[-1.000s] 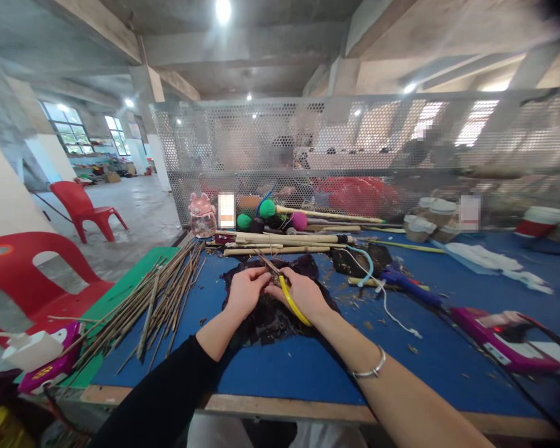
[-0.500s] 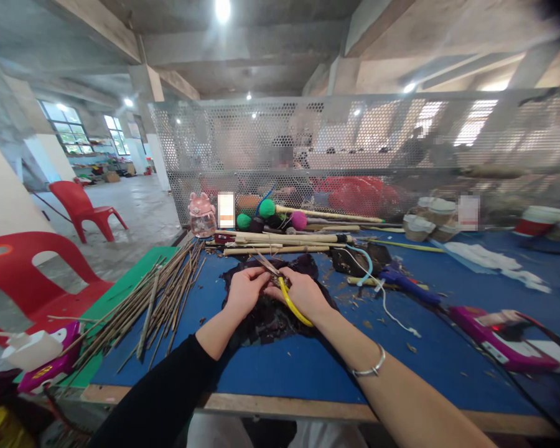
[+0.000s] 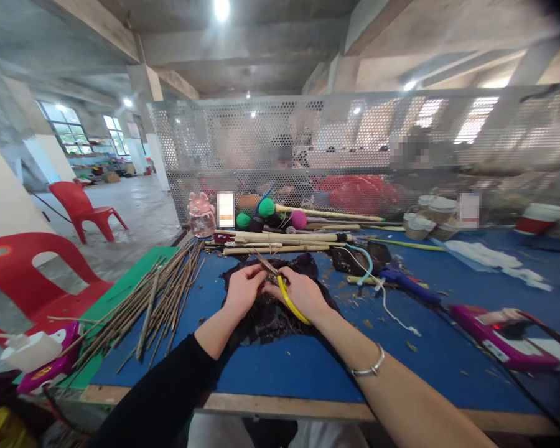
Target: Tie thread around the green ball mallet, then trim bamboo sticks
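My left hand [image 3: 243, 290] and my right hand [image 3: 302, 291] meet over a dark cloth [image 3: 266, 314] on the blue table [image 3: 280, 367]. The right hand is closed round yellow-handled scissors [image 3: 289, 302], whose blades point up and left between the two hands. The left hand's fingers pinch a small thin piece at the blades; I cannot make out what it is. A bundle of thin brown sticks [image 3: 161, 295] lies just left of the cloth.
Thicker bamboo poles [image 3: 280, 238] and coloured yarn balls [image 3: 267, 208] lie beyond my hands. A blue glue gun [image 3: 404, 281] with a white cord and a pink tool [image 3: 504, 339] sit at the right. Red chairs [image 3: 28, 274] stand left. A perforated mesh screen [image 3: 354, 149] backs the table.
Both hands stay together over the cloth with only slight shifts of the fingers and scissors.
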`<state>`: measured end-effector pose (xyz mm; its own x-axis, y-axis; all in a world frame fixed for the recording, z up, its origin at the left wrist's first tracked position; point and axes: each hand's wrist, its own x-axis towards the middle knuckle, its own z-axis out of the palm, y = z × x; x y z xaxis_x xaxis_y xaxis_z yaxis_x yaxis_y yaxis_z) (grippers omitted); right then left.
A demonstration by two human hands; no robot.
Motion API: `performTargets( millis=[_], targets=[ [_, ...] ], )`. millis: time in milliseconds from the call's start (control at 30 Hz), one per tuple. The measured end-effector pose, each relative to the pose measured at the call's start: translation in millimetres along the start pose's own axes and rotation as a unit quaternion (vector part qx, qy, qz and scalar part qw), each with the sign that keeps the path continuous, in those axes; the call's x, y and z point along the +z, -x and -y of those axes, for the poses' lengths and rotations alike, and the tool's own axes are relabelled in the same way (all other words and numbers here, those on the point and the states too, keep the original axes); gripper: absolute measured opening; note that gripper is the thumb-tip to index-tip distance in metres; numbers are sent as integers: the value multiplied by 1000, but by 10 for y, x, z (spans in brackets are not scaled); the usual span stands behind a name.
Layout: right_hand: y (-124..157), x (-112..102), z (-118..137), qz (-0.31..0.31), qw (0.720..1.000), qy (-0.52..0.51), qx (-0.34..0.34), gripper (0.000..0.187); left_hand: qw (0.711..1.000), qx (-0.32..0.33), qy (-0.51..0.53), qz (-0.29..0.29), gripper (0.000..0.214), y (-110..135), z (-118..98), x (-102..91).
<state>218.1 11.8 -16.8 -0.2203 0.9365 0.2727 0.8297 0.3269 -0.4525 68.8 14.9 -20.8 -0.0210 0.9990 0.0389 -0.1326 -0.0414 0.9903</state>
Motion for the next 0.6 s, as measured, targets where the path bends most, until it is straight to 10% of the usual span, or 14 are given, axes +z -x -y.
performTargets(
  millis=[600],
  targets=[
    [-11, 42, -23, -28, 997, -20, -75, 51, 997, 55, -41, 38, 21, 37, -11, 34]
  ],
)
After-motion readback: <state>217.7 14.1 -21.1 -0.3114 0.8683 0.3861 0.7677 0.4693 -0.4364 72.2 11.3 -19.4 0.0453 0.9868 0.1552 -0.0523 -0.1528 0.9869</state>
